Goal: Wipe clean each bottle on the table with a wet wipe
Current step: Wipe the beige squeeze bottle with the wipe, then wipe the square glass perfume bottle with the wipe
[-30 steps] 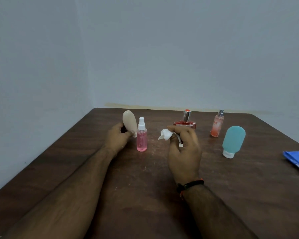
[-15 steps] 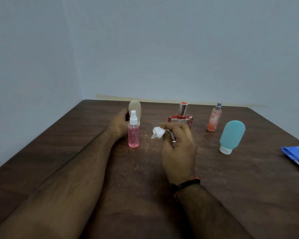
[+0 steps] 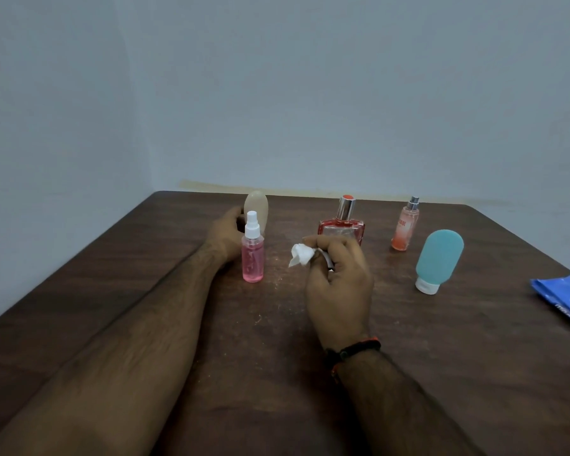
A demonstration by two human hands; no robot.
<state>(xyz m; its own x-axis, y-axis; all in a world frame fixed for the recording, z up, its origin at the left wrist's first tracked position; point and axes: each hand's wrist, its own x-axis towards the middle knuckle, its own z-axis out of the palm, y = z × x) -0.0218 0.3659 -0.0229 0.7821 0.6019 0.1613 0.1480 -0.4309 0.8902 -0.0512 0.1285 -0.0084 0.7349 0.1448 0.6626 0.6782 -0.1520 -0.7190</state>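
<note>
Wipe (image 3: 300,260) between right fingers (image 3: 323,246)

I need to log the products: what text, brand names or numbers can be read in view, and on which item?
Small orange spray bottle: red vertical lettering, too blurred to read.
Blue wipe pack: white lettering at the frame edge, cut off and blurred, unreadable.
Pink spray bottle, square perfume bottle, teal tube, beige tube: no text visible.
</note>
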